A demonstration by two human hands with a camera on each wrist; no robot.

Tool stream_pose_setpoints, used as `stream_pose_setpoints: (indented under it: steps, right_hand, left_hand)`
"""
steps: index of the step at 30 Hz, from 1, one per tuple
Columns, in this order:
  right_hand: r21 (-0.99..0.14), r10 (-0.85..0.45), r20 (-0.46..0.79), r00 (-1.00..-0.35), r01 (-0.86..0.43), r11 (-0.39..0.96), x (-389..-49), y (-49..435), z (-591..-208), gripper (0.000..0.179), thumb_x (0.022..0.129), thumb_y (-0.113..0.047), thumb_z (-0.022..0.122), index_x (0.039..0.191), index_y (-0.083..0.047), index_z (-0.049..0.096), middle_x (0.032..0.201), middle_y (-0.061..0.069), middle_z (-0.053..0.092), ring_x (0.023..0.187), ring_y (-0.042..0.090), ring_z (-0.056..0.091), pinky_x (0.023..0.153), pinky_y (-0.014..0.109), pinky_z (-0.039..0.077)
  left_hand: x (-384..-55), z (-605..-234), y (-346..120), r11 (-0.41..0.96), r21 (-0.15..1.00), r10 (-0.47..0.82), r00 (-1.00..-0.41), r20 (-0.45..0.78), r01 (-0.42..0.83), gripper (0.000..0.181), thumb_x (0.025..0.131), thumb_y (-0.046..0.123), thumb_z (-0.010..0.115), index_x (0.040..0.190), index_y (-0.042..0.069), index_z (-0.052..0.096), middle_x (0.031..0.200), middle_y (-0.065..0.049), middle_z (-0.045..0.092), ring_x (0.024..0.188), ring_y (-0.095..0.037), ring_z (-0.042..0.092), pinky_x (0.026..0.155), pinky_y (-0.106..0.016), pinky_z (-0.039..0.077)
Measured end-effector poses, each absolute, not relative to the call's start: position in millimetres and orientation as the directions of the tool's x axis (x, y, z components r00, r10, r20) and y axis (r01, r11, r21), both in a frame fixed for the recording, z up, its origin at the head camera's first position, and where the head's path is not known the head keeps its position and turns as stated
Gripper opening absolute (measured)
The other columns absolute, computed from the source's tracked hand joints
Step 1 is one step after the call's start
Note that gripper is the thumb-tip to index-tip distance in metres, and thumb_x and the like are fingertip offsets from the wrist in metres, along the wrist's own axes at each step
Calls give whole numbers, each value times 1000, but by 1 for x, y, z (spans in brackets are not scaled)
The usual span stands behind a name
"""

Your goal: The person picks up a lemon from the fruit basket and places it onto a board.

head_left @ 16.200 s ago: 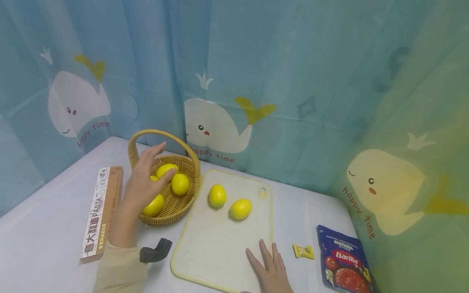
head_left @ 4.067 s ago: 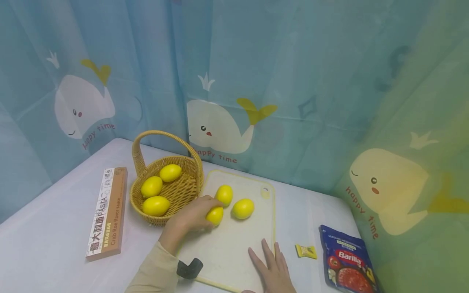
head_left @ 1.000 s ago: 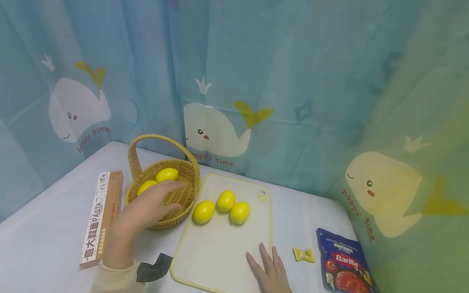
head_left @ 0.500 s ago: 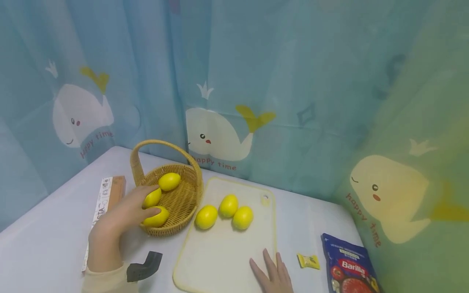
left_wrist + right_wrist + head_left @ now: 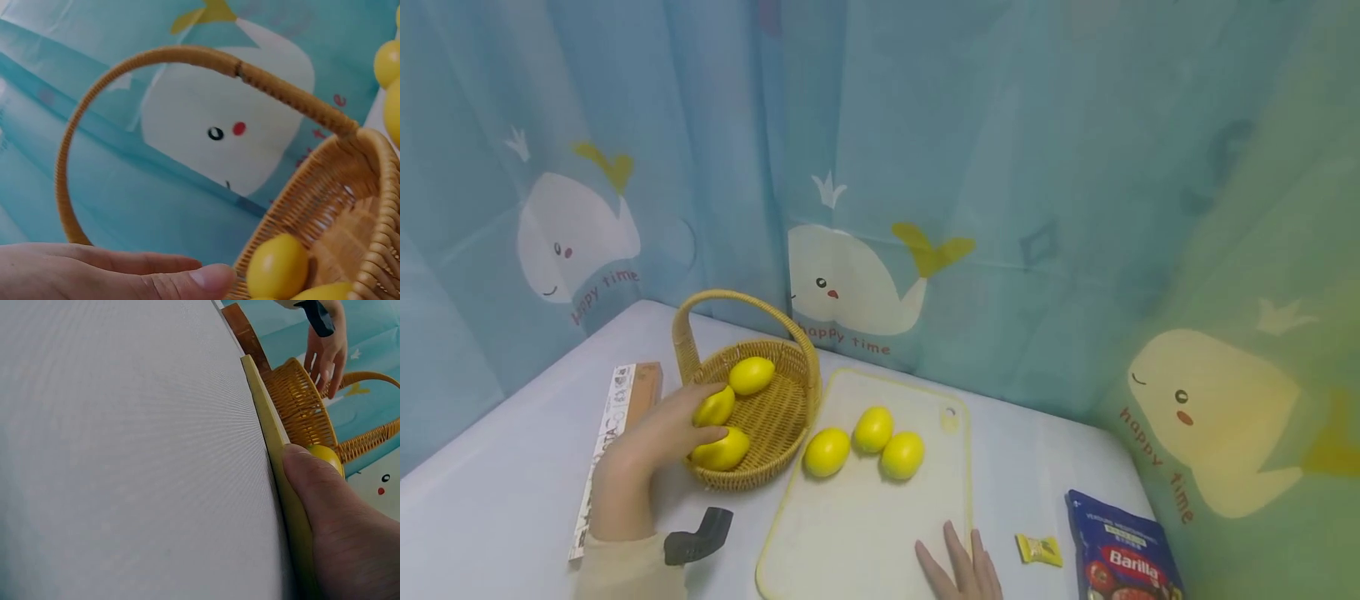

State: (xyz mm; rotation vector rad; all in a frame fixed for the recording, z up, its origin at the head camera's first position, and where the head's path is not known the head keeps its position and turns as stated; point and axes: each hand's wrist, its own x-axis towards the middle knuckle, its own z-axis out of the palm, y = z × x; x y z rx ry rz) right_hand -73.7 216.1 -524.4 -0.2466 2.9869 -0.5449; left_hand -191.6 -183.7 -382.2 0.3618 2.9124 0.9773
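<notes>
My left hand [image 5: 655, 433] reaches over the near left rim of the wicker basket [image 5: 775, 425], thumb and fingers on either side of a lemon [image 5: 715, 407]. Two more lemons lie in the basket, one [image 5: 752, 376] behind and one [image 5: 724, 451] under the thumb. In the left wrist view the thumb [image 5: 212, 278] is beside the basket rim. My right hand [image 5: 964, 573] rests with spread fingers on the near right part of the white cutting board [image 5: 865, 533]. Three lemons sit close together on that board, among them a lemon [image 5: 827, 452] at the left.
Left of the basket lies a pasta box [image 5: 606, 433], partly hidden by my left arm. A small yellow packet [image 5: 1039, 550] and a blue Barilla pouch [image 5: 1123, 550] lie right of the board. The whale-print curtain [image 5: 865, 275] hangs behind the table.
A third lemon was put down on the board by my left hand, which then went back to the basket and closed round another lemon. My right hand stays on the board.
</notes>
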Motion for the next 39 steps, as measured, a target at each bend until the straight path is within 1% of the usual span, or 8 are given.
stream_pose_setpoints:
  steps: [8,12,15,20,25,32,36,39]
  right_hand:
    - [-310,-179,13,-984,-175,935,-76,221,-524,85,67,-82,54,136,-33,51,151,12,29,140,48,16,109,68,16]
    - [-194,-213,192,-958,-250,949,-76,223,-529,86,66,-81,56,134,-28,52,146,11,33,145,28,-21,105,64,25]
    - [-174,-222,230,-948,-264,949,-76,222,-530,87,66,-82,56,134,-28,52,146,10,34,143,20,-26,108,65,19]
    - [-257,-196,115,-974,-219,941,-75,217,-521,89,64,-81,58,135,-28,52,148,12,33,135,50,25,107,66,23]
    - [-331,-182,41,-983,-185,925,-74,217,-518,91,63,-81,59,137,-28,50,151,13,31,138,51,20,112,66,10]
    - [-240,-214,136,-967,-242,940,-75,219,-525,91,63,-80,59,137,-28,49,148,13,33,135,49,24,107,65,23]
    - [-184,-227,186,-956,-261,947,-73,219,-532,89,65,-82,56,136,-29,49,147,11,33,147,34,-12,118,46,-17]
    - [-182,-232,216,-948,-273,945,-72,220,-535,88,66,-81,57,136,-29,49,147,10,32,143,17,-23,116,34,-22]
  left_hand:
    - [-204,-391,-183,765,607,233,-971,48,214,63,85,17,67,140,-2,41,143,-30,38,132,-50,32,109,-64,26]
    - [-209,-394,-183,760,618,220,-974,50,203,63,85,16,67,139,-3,41,142,-30,38,132,-50,32,109,-65,26]
    - [-212,-397,-185,770,602,222,-973,59,211,63,84,15,68,139,-3,42,142,-31,39,131,-50,32,109,-64,26]
    - [-216,-402,-184,791,568,234,-970,63,228,65,82,13,70,138,-3,43,141,-31,40,131,-50,33,109,-64,26]
    - [-214,-402,-181,798,573,220,-975,12,187,68,82,10,70,141,-2,39,143,-30,37,132,-50,31,110,-63,26]
    - [-211,-401,-179,799,583,207,-978,-38,147,67,83,10,69,142,0,39,146,-31,32,135,-51,26,110,-64,23]
    - [-210,-401,-178,805,579,199,-978,-56,131,66,83,11,69,142,2,40,148,-31,29,137,-51,21,111,-65,21]
    - [-210,-403,-178,808,578,189,-979,-71,114,65,83,11,69,142,3,41,149,-31,26,138,-51,18,110,-66,21]
